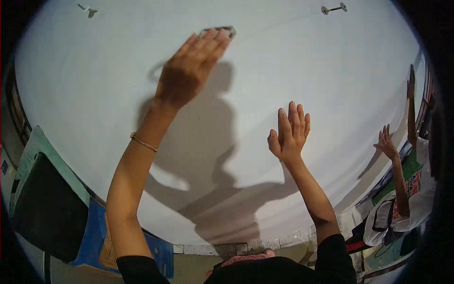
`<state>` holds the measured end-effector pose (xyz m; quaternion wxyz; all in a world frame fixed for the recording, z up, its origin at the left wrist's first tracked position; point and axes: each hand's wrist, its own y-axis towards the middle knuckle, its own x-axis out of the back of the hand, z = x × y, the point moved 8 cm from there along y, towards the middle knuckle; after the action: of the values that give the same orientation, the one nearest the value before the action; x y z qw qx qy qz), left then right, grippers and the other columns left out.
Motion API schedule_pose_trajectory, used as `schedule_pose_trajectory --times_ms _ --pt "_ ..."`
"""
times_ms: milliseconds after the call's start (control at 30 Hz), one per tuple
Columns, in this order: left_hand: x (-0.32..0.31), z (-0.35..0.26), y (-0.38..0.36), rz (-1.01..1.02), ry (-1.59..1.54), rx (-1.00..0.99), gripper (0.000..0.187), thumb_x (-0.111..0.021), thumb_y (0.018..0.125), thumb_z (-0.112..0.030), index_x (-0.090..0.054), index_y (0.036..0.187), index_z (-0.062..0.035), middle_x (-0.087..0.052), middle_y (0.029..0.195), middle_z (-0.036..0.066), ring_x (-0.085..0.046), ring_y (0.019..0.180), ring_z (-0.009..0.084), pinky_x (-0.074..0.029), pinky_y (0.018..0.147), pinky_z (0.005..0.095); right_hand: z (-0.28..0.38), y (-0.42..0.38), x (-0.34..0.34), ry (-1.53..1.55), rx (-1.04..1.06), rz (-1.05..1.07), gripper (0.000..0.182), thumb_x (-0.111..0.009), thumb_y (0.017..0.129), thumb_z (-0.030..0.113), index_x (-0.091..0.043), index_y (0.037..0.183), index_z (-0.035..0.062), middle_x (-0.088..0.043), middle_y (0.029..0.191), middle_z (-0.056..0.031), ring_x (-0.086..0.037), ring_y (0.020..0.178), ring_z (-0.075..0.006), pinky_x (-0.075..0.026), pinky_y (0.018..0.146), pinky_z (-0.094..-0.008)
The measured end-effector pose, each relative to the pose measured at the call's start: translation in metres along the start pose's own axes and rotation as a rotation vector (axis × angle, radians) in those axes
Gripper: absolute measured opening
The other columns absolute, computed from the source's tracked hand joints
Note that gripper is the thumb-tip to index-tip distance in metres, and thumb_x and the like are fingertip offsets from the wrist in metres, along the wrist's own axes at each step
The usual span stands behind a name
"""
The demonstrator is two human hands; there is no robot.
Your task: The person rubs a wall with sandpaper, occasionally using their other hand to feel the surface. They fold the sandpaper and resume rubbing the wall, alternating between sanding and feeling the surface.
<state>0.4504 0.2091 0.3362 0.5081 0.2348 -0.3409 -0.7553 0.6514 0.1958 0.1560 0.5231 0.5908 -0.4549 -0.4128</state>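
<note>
My left hand (189, 71) is raised high against the white wall (265, 71), its fingers stretched out and close together, slightly blurred at the tips. Those fingertips overlap a small grey rectangular thing (231, 31) with a pale rim, mostly hidden behind them; I cannot tell whether it is loose or part of the wall. A thin bracelet circles the left wrist. Lower and to the right, my right hand (292, 135) is open, palm toward the wall, thumb apart from the fingers and nothing held. My shadow falls on the wall between both arms.
Small metal fixtures (333, 8) stick out of the wall at upper right and upper left. A dark-backed chair-like piece (49, 213) and a blue surface (94, 232) stand at lower left. Another person (402, 203) at right has both arms raised to the wall.
</note>
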Motion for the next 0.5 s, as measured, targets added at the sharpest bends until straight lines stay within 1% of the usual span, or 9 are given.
schedule_pose_trajectory --times_ms 67,133,200,233,267,300,333,400,500 --pt "0.000 -0.010 -0.013 0.007 -0.072 -0.092 0.045 -0.049 0.090 -0.003 -0.046 0.134 -0.0055 -0.054 0.131 0.010 -0.046 0.127 0.0236 -0.036 0.109 0.0408 -0.001 0.000 0.001 -0.001 0.006 0.013 0.049 -0.049 0.088 0.033 -0.053 0.131 0.0109 -0.042 0.142 -0.0160 -0.031 0.137 -0.0299 -0.014 0.113 -0.0473" --pt "0.003 0.016 -0.029 -0.060 -0.051 -0.035 0.046 -0.047 0.091 -0.004 -0.043 0.137 -0.0068 -0.051 0.135 0.009 -0.044 0.129 0.0234 -0.035 0.110 0.0411 -0.002 0.001 0.000 -0.005 -0.003 0.017 0.048 -0.050 0.087 0.031 -0.053 0.131 0.0100 -0.042 0.142 -0.0163 -0.031 0.137 -0.0305 -0.013 0.113 -0.0476" --pt "0.019 0.059 -0.049 -0.174 0.057 0.256 0.046 -0.047 0.093 -0.005 -0.041 0.139 -0.0075 -0.050 0.136 0.009 -0.043 0.130 0.0238 -0.034 0.110 0.0411 -0.002 0.001 -0.001 0.010 0.006 0.005 0.048 -0.050 0.086 0.029 -0.054 0.130 0.0097 -0.042 0.142 -0.0171 -0.030 0.137 -0.0314 -0.013 0.113 -0.0479" --pt "0.019 0.070 -0.060 -0.137 0.115 0.355 0.046 -0.048 0.094 -0.007 -0.040 0.139 -0.0075 -0.047 0.139 0.009 -0.042 0.130 0.0241 -0.033 0.111 0.0421 -0.001 0.001 0.000 0.003 0.010 0.005 0.048 -0.050 0.086 0.028 -0.053 0.130 0.0094 -0.042 0.142 -0.0176 -0.030 0.137 -0.0315 -0.013 0.113 -0.0479" --pt "0.020 0.065 -0.068 -0.135 0.126 0.356 0.046 -0.048 0.094 -0.007 -0.040 0.139 -0.0075 -0.047 0.139 0.009 -0.042 0.130 0.0241 -0.033 0.111 0.0421 0.000 0.002 0.000 -0.001 0.016 0.005 0.048 -0.050 0.086 0.028 -0.053 0.131 0.0091 -0.042 0.142 -0.0180 -0.030 0.138 -0.0317 -0.013 0.113 -0.0480" --pt "0.019 0.053 -0.074 -0.104 0.043 0.340 0.046 -0.049 0.093 -0.007 -0.041 0.139 -0.0076 -0.047 0.139 0.010 -0.042 0.131 0.0242 -0.033 0.110 0.0424 0.004 0.006 0.003 -0.001 0.033 0.009 0.048 -0.048 0.087 0.023 -0.051 0.130 0.0025 -0.042 0.141 -0.0210 -0.030 0.138 -0.0319 -0.011 0.113 -0.0466" --pt "0.017 0.040 -0.081 -0.069 -0.039 0.324 0.046 -0.050 0.093 -0.007 -0.043 0.138 -0.0077 -0.046 0.139 0.011 -0.042 0.131 0.0243 -0.032 0.110 0.0428 0.004 0.009 0.003 0.017 0.037 0.009 0.048 -0.048 0.087 0.023 -0.051 0.130 0.0025 -0.042 0.141 -0.0210 -0.030 0.138 -0.0319 -0.011 0.113 -0.0466" --pt "0.006 -0.003 -0.092 0.135 -0.064 0.154 0.047 -0.051 0.092 -0.006 -0.043 0.138 -0.0094 -0.045 0.141 0.009 -0.041 0.132 0.0237 -0.033 0.110 0.0426 0.004 0.010 0.005 -0.016 0.049 -0.005 0.048 -0.047 0.088 0.025 -0.050 0.130 0.0024 -0.041 0.141 -0.0214 -0.030 0.138 -0.0318 -0.011 0.113 -0.0470" --pt "0.010 -0.008 -0.107 0.108 -0.061 0.215 0.047 -0.051 0.092 -0.007 -0.042 0.138 -0.0103 -0.042 0.143 0.007 -0.040 0.132 0.0237 -0.032 0.111 0.0429 0.000 0.011 0.003 0.003 0.070 -0.009 0.049 -0.047 0.088 0.026 -0.049 0.133 0.0045 -0.040 0.142 -0.0198 -0.029 0.138 -0.0308 -0.010 0.114 -0.0468"
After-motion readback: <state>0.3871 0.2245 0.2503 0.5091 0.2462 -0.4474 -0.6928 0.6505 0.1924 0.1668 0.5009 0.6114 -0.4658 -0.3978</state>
